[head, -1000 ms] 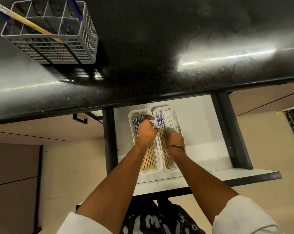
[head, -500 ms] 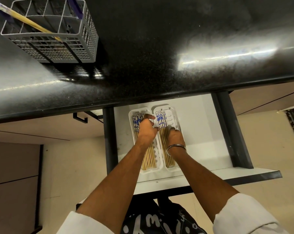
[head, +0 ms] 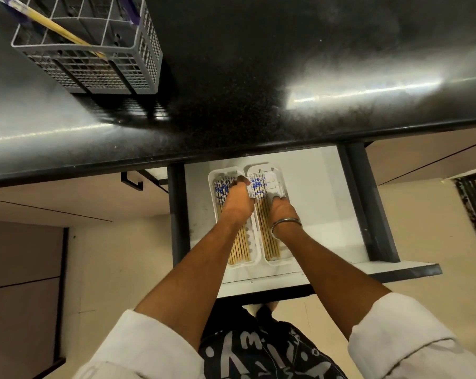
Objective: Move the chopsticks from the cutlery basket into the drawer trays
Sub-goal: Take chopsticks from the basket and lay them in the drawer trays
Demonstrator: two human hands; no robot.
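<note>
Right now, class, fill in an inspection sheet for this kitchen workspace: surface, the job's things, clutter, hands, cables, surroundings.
Surface: glossy black countertop, with an open white drawer below its front edge.
Job's things: grey cutlery basket on the countertop's far left, still holding a chopstick leaning out of it; left tray and right tray lie side by side in the drawer, both lined with chopsticks.
Clutter: nothing seen.
Hands: left hand is over the left tray's chopsticks; right hand is over the right tray's; grip hidden for both.
Cables: nothing seen.
Surroundings: beige cabinet fronts and a pale floor.
</note>
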